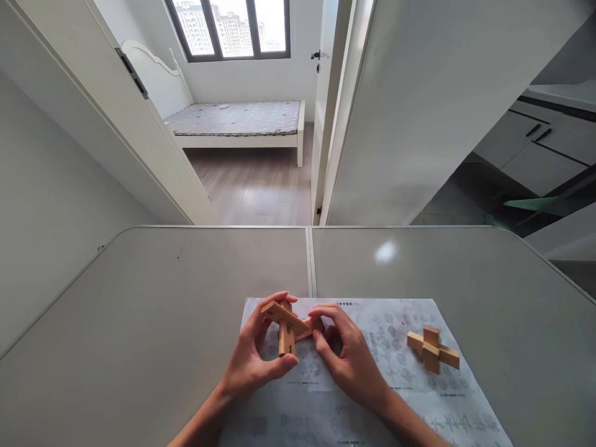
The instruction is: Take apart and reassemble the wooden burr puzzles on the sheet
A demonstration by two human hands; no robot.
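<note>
Several wooden puzzle pieces are crossed together between my two hands, above a printed sheet. Dark numbers mark at least two of them. My left hand is closed round the crossed pieces, thumb at the lower end and fingers at the top. My right hand pinches the right end of another wooden piece that meets the crossed ones. Whether that piece is locked in or only touching, I cannot tell. The fingers hide part of the joint.
The printed instruction sheet lies under my hands on a grey folding table. A cross-shaped wooden puzzle rests on the sheet's right side. The table's seam runs away from me. Beyond stand a doorway and a bed.
</note>
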